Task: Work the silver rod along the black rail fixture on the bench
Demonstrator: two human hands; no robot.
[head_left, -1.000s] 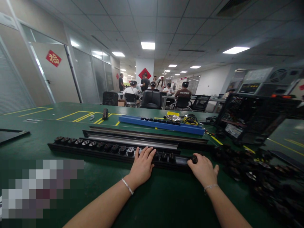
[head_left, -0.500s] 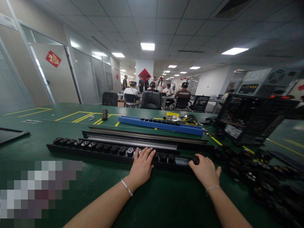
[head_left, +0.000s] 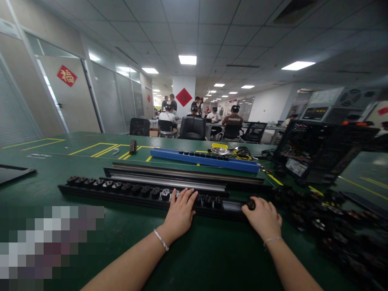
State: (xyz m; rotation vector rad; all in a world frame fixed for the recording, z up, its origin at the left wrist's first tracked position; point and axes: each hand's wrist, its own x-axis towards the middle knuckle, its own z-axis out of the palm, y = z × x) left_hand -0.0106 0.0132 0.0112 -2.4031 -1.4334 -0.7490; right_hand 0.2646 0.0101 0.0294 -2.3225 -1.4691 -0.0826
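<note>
In the head view, a long black channel (head_left: 100, 193) lies across the green table, with a row of small black parts (head_left: 136, 188) seated along it, a few of them silvery. My left hand (head_left: 181, 210) rests over the middle of this row, fingers extended and somewhat apart, covering some parts. Near the channel's right end, my right hand (head_left: 264, 218) is closed, thumb and fingertips pinching a small round black part (head_left: 251, 204). Between that part and the row, a bare grey stretch of channel (head_left: 233, 205) shows. Whether the pinched part touches the channel I cannot tell.
Behind lie more black rails (head_left: 182, 173) and a blue channel (head_left: 172, 154) holding small black parts. A heap of dark parts (head_left: 330, 230) spreads at right, before an open computer case (head_left: 318, 149). A metal dish (head_left: 220, 151) sits farther back. People sit beyond the table.
My right hand's outstretched outer finger has drawn in towards the others. Both hands otherwise keep their places on the channel. Some standing people in the background have shifted.
</note>
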